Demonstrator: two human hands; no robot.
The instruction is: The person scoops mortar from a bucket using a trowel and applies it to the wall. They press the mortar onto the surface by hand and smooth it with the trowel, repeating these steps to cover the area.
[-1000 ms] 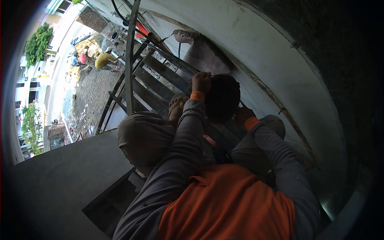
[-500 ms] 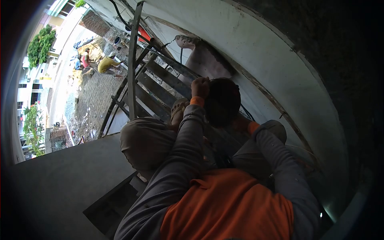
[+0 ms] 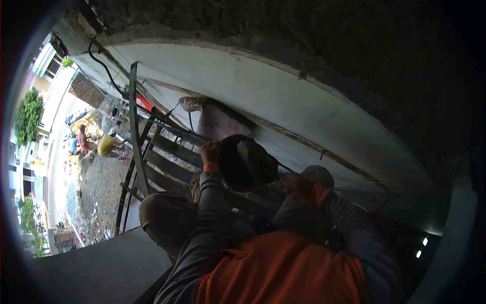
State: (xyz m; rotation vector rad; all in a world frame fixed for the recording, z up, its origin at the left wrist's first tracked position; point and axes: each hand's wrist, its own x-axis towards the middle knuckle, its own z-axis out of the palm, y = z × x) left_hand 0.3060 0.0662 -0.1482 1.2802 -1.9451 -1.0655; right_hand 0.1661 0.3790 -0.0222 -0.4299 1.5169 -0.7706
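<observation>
My left hand (image 3: 210, 152) is closed on the left rim of a dark round container (image 3: 234, 164), which is tilted above my lap. A dark, rounded lump (image 3: 257, 161) shows at the container's right side; what it is cannot be made out. To the right of it, my right hand (image 3: 297, 186) is closed near the lump, in deep shade, on something too dark to name. Both wrists have orange cuffs. My bent knees stand on either side of my arms.
A slatted wooden platform (image 3: 174, 167) with an upright post (image 3: 134, 121) lies ahead on the left. Beyond it is a pale wall (image 3: 283, 96) with a ledge. Far below left, several people, one in yellow (image 3: 107, 144), crouch on rubble ground.
The view has turned, so the scene sits lower and further left. My right hand has come out from behind the container to its right side, and the rounded lump now shows there.
</observation>
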